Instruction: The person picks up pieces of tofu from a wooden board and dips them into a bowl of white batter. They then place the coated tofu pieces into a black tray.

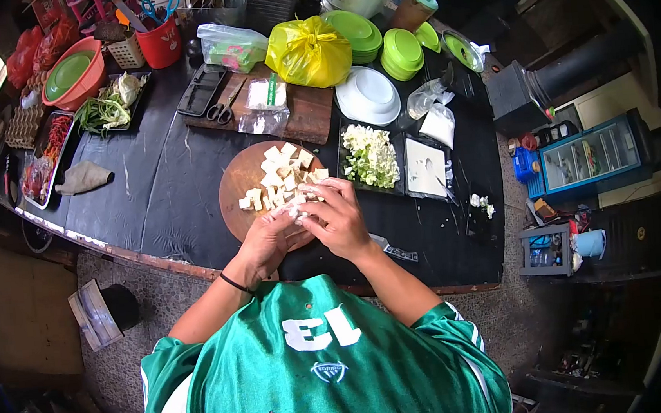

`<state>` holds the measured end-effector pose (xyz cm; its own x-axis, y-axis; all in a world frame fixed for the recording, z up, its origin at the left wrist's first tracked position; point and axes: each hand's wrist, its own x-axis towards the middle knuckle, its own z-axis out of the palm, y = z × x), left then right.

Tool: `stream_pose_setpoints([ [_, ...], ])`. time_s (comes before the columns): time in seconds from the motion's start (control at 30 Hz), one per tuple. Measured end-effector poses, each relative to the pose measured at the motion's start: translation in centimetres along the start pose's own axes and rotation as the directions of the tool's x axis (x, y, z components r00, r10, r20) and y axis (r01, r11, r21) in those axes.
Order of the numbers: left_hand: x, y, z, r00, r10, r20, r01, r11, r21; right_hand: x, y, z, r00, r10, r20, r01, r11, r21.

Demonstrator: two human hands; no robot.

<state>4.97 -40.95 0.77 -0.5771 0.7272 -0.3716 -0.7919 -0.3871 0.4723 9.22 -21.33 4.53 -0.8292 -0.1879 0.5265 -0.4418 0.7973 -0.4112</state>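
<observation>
Pale cubes that look like cut tofu [279, 173] lie heaped on a round wooden board [231, 190] in front of me. Over the near edge of the board, my left hand [266, 239] and my right hand [338, 220] meet, fingers bent and drawn together. White bits show between and on the fingertips; whether they are a tofu piece or crumbs is too small to tell. To the right of my right wrist lies a knife [394, 249], partly hidden by the forearm.
A black tray of chopped white and green vegetables [371, 156] and a tray of white stuff [425, 168] stand right of the board. Behind are a rectangular chopping board [310, 112], scissors [222, 112], a yellow bag [307, 51] and green bowls [402, 52]. A cloth [84, 178] lies left.
</observation>
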Motion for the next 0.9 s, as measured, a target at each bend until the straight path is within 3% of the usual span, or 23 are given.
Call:
stream_pose_setpoints([
  [0.07,-0.3,0.4,0.3,1.0,-0.001,-0.012,0.001,1.0,0.009,0.1,-0.1,-0.1,1.0,0.006,-0.029,-0.004,0.999,0.054],
  [0.17,0.1,0.0,-0.7,0.999,0.02,-0.027,-0.019,0.999,0.04,1.2,-1.1,-1.1,0.988,0.152,-0.005,-0.151,0.984,0.092],
  [0.3,0.4,-0.6,-1.6,0.997,0.074,-0.032,-0.072,0.995,0.071,1.1,-0.4,-0.9,0.987,0.153,0.045,-0.156,0.983,0.093],
  [0.57,0.5,-0.8,-1.0,0.988,0.109,-0.106,-0.109,0.994,0.003,0.0,-1.1,0.8,0.985,0.169,-0.016,-0.164,0.971,0.175],
  [0.83,0.6,-0.5,-1.3,0.984,0.164,-0.069,-0.161,0.986,0.04,0.3,-1.3,1.2,0.983,0.167,-0.07,-0.166,0.986,0.011],
  [0.9,0.7,-0.6,-1.4,0.981,0.181,-0.073,-0.167,0.972,0.164,0.2,-1.6,1.2,0.986,0.153,-0.071,-0.154,0.988,-0.006],
])
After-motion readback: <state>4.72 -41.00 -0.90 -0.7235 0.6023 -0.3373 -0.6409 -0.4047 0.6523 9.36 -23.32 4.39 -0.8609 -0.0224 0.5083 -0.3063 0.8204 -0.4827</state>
